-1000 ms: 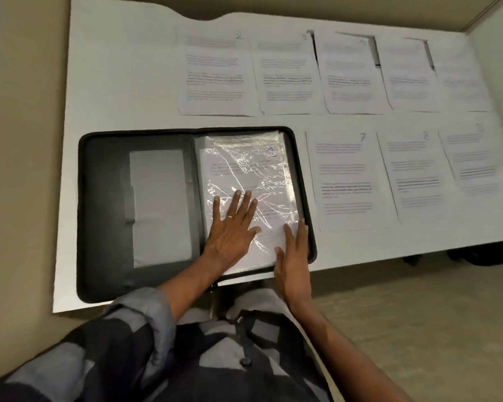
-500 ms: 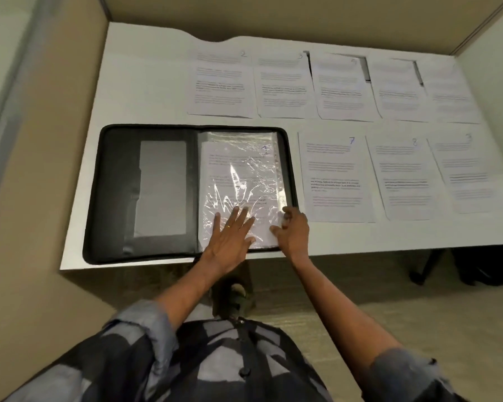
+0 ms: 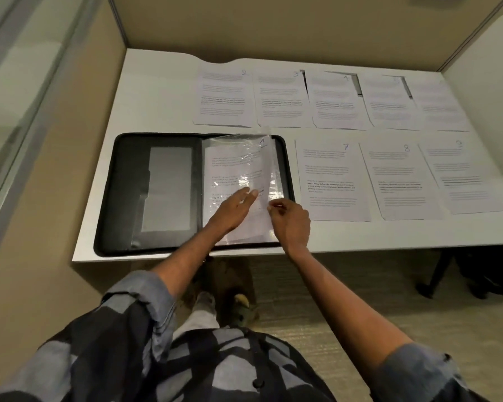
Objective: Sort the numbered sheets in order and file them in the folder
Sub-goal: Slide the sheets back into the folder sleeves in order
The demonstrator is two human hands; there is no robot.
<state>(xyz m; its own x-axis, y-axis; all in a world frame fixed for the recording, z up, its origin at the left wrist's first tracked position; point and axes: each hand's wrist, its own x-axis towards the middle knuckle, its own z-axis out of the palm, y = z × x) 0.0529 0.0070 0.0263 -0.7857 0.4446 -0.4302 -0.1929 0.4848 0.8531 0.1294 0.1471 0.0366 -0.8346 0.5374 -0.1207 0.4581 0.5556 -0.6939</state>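
Presently, sheet 1 (image 3: 238, 172) lies in a plastic sleeve (image 3: 275, 181) on the open folder (image 3: 128, 192). Left hand (image 3: 233, 208) presses flat, fingers spread; right hand (image 3: 291, 220) pinches the sleeve's right edge. Advice: hold the sheet down while turning the sleeve (film looks slippery). Sheet 2 (image 3: 222, 97) presumably next.

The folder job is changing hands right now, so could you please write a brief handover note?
Left hand: flat on sheet 1, holding it in the open folder.
Right hand: pinching the plastic sleeve edge, lifted at the right.
Done: sheet 1 in the folder.
Left: sheets 2, 3 and 4 in the far row, 7 and 8 in the near row, others unreadable.
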